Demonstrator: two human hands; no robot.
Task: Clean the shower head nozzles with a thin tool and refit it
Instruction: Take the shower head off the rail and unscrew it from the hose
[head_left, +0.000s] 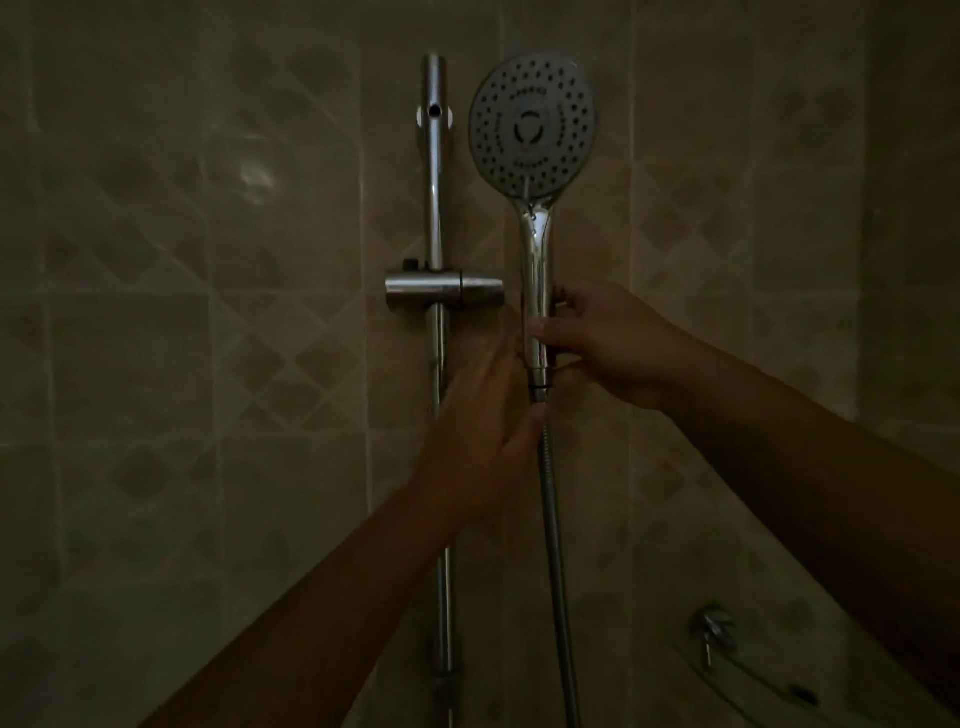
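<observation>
Tiled wall (208, 312), shower head (532, 127) in right hand (608, 345).

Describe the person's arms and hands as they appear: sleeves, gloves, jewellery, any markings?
Both forearms are bare as far as the frame shows; no sleeve is visible. The left hand and right hand are bare, with no gloves. No watch, ring or bracelet can be made out, though the dim light makes small details hard to tell. No markings visible.

1. No text, label, brand or number can be read anywhere.
2. The shower head (532, 124) face carries faint raised marks around its centre, too dim and blurred to read.
</observation>
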